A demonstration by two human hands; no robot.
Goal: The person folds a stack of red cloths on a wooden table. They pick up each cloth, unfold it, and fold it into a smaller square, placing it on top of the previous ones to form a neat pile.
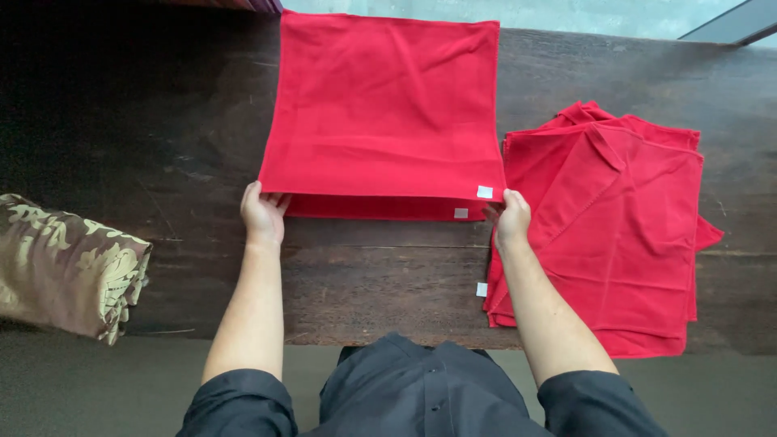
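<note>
A red cloth (pixel 380 113) lies folded in half on the dark wooden table (pixel 162 137), its top layer almost level with the bottom layer along the near edge. My left hand (pixel 262 214) pinches the near left corner of the cloth. My right hand (pixel 510 217) pinches the near right corner, next to two small white tags. Both arms reach forward in dark rolled-up sleeves.
A loose stack of several red cloths (pixel 615 235) lies to the right, touching my right forearm. A brown cushion with a gold leaf pattern (pixel 69 267) rests at the table's left front edge. Pale floor shows beyond the table's far edge.
</note>
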